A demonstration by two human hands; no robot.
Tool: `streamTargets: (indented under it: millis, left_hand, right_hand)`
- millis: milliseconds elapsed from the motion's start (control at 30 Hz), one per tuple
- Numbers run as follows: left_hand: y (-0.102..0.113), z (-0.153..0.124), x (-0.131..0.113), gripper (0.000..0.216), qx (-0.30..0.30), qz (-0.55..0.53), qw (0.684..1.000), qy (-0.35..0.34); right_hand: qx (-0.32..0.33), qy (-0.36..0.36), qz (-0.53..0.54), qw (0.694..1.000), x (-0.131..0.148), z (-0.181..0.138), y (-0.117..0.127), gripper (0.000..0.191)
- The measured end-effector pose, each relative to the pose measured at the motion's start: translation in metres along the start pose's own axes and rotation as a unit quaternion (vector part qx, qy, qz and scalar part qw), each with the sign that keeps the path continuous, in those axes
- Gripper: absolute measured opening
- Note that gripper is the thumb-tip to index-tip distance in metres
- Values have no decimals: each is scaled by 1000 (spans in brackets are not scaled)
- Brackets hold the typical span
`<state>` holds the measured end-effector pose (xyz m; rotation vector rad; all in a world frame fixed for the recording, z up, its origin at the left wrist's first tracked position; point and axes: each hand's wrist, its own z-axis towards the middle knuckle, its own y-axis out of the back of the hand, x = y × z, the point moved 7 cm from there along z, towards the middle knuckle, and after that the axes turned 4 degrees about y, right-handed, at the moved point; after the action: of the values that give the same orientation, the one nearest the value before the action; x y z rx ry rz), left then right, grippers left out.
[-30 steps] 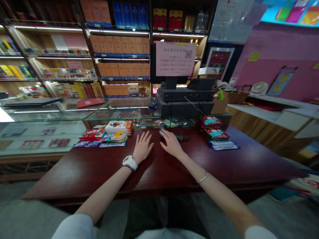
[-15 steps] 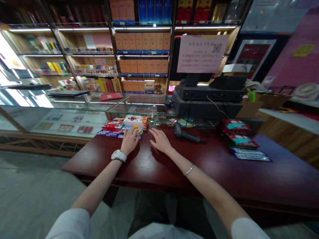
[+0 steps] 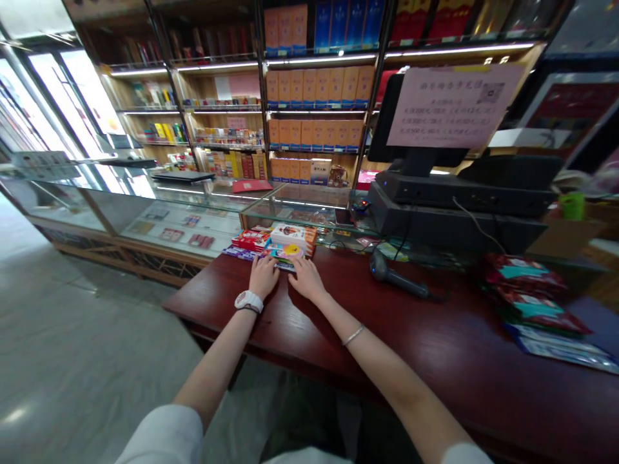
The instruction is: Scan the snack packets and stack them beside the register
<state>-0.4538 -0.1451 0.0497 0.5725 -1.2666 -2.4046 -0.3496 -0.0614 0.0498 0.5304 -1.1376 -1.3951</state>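
My left hand (image 3: 264,276), with a white watch on the wrist, and my right hand (image 3: 305,279), with a thin bracelet, rest side by side on the dark red counter (image 3: 387,322). Their fingertips touch the front edge of a flat colourful packet (image 3: 285,252), with the fingers extended. Behind that packet lies a stack of snack boxes and packets (image 3: 294,234), with a red packet (image 3: 251,240) to the left. Whether the fingers pinch the packet is not clear.
A black barcode scanner (image 3: 394,276) lies to the right of my hands. A cash register with a paper sign (image 3: 454,106) stands behind it. Red and teal snack bags (image 3: 527,293) sit far right. Glass display cases (image 3: 184,212) and lit shelves of boxes fill the left and back.
Both hands slid left across the counter from near the scanner to the colourful packet. My view turned left, bringing the bright windows and more floor into sight.
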Motion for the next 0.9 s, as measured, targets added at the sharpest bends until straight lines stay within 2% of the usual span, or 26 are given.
streamTargets:
  millis: [333, 633, 767, 900]
  left_hand:
    - [-6, -8, 24, 37, 16, -36, 997, 71]
    - [-6, -9, 25, 38, 44, -47, 994, 87]
    - [-4, -9, 23, 33, 46, -40, 995, 84]
    - [-1, -9, 14, 24, 47, -38, 997, 47]
  right_hand:
    - [50, 15, 2, 999, -9, -7, -25, 53]
    - [76, -2, -14, 997, -8, -14, -26, 50]
    - [54, -1, -27, 998, -10, -13, -22, 46]
    - [16, -4, -47, 999, -14, -12, -12, 37]
